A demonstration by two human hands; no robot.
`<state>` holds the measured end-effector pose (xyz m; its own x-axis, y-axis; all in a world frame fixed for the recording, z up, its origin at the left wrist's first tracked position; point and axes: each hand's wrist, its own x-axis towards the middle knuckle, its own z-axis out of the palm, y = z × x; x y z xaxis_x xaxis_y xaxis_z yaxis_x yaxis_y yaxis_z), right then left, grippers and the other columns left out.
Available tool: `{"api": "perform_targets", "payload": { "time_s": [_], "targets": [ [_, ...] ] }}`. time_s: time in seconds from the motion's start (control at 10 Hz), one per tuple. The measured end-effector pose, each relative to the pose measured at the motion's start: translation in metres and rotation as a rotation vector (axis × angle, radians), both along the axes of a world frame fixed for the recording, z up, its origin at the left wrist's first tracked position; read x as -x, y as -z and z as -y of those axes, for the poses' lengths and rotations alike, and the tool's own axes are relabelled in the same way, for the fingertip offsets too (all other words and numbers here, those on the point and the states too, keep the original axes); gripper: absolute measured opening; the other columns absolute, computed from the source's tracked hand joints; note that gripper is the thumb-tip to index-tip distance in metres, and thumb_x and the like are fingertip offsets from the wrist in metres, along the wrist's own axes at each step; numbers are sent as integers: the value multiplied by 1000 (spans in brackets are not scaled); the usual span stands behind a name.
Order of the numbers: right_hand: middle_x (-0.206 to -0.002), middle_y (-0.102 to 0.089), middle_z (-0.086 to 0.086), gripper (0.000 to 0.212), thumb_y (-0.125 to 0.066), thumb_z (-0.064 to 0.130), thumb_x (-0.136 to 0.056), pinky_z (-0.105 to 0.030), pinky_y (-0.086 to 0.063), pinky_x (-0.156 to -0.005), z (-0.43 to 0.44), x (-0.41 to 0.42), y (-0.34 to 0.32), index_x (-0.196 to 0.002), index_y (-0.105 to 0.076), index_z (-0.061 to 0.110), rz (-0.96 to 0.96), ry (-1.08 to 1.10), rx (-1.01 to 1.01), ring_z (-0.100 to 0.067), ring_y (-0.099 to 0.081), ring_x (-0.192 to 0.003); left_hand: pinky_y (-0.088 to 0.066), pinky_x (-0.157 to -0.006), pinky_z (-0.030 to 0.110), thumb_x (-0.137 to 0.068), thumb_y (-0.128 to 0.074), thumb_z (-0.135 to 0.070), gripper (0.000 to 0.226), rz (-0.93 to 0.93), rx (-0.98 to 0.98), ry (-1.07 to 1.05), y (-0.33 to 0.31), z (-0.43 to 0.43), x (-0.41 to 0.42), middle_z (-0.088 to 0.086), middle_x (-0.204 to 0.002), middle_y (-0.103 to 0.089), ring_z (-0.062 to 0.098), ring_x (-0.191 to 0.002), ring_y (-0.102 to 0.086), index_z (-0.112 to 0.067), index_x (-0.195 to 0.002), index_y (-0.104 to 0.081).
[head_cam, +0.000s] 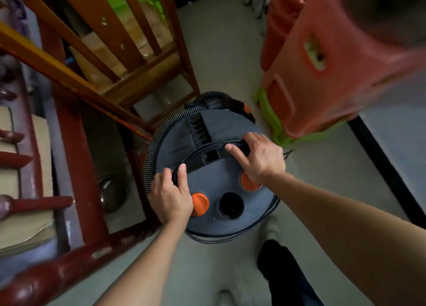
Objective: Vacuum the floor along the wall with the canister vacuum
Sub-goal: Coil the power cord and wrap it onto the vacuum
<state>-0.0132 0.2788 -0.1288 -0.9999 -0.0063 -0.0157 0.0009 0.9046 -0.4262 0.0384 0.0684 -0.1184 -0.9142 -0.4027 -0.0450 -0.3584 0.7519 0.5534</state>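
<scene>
Hands both on lid of round dark grey plastic canister vacuum [214, 185]: left hand [170, 197] curled round left end of black cord-wrapped carry handle [207, 152], right hand [260, 160] curled over its right end. Far left, dark red wooden frame [76, 158]; next, brown slatted wooden chair [129, 58], leg just beside black ribbed hose [159, 132] at vacuum's edge. Vacuum stands on pale floor [221, 52], narrow open strip ahead. Right: stacked red plastic stools [322, 75] on green plastic stool [269, 116], near vacuum; black skirting strip [380, 158] beyond.
</scene>
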Motion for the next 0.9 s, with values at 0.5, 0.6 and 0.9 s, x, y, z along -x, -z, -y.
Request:
{"api": "perform_targets", "payload": {
  "time_s": [0.5, 0.6, 0.9],
  "targets": [
    [-84, -50, 5, 54, -19, 73, -91, -31, -30, -58, 45, 131, 0, -84, -41, 24, 33, -167, -17, -25, -55, -85, -44, -72, 46, -91, -37, -57, 59, 14, 81, -154, 1, 38, 106, 17, -82, -58, 39, -81, -57, -4, -79, -59],
    [-83, -49, 6, 58, -18, 74, -90, -31, -29, -58, 45, 130, -2, -84, -44, 22, 44, -161, -48, -25, -55, -84, -44, -72, 46, -91, -33, -57, 61, 24, 86, -133, 1, 39, 105, 16, -82, -59, 38, -83, -57, -3, -78, -59],
    [-111, -56, -5, 68, -23, 73, -88, -36, -40, -74, 46, 140, -24, -109, -53, 17, 289, -263, -117, -28, -50, -108, -41, -79, 45, -92, -21, -63, 68, 143, 113, -108, -1, 41, 103, 12, -92, -62, 35, -94, -56, -9, -87, -61]
  ]
}}
